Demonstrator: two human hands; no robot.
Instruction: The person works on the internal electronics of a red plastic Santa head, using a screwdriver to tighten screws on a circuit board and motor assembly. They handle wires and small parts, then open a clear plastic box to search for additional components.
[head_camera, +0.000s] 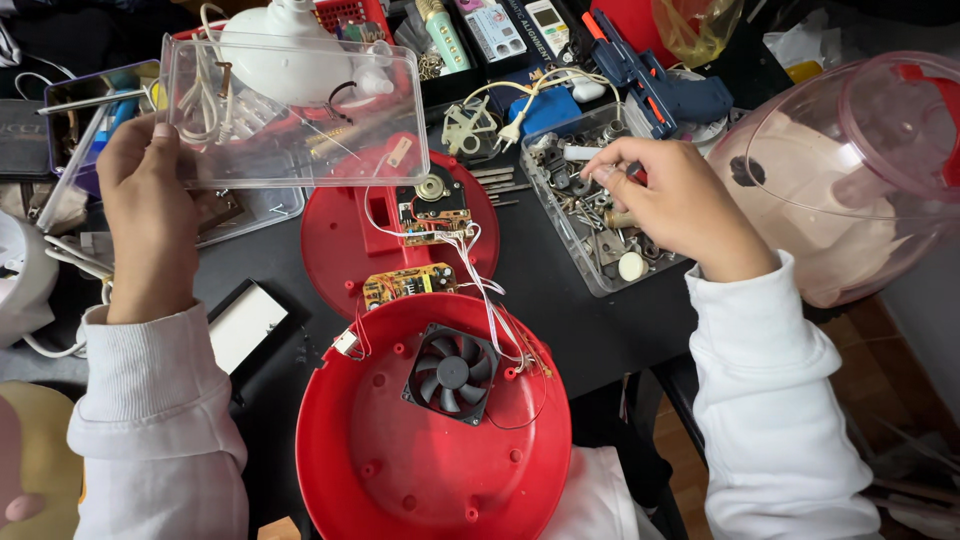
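Note:
My left hand (150, 215) grips the left edge of a clear plastic lid (300, 115), lifted over the bench. My right hand (670, 200) reaches into a clear tray of screws and small metal parts (590, 215), fingertips pinched among the parts; what they hold is hidden. Between my arms lies a red round housing (430, 440) with a black square fan (452, 373) in it. A second red shell (400, 235) behind it carries two small circuit boards (408, 283) joined by white wires (480, 280).
A pink translucent dome (850, 170) stands at the right. A blue glue gun (660, 85), white plug and cable (515, 125), and boxes of odds fill the back. A white-faced black block (245, 325) lies left of the red housing. A white appliance (20, 275) sits at the left edge.

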